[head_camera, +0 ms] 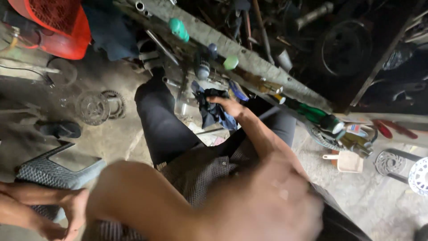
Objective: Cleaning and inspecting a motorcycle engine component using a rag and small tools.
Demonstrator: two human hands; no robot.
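Observation:
My right hand reaches out past my knees in black trousers and is closed on a crumpled dark blue cloth. The cloth hangs just in front of a long grey plank littered with tools. My left arm crosses the foreground, heavily blurred, and my left hand sits low over my right thigh. Its fingers are too smeared to show whether they hold anything.
Green-handled tools and bottles lie along the plank. A round sprocket and a sandal lie on the dusty floor. A grey stool stands at the left, beside another person's hands. A red crate is at top left.

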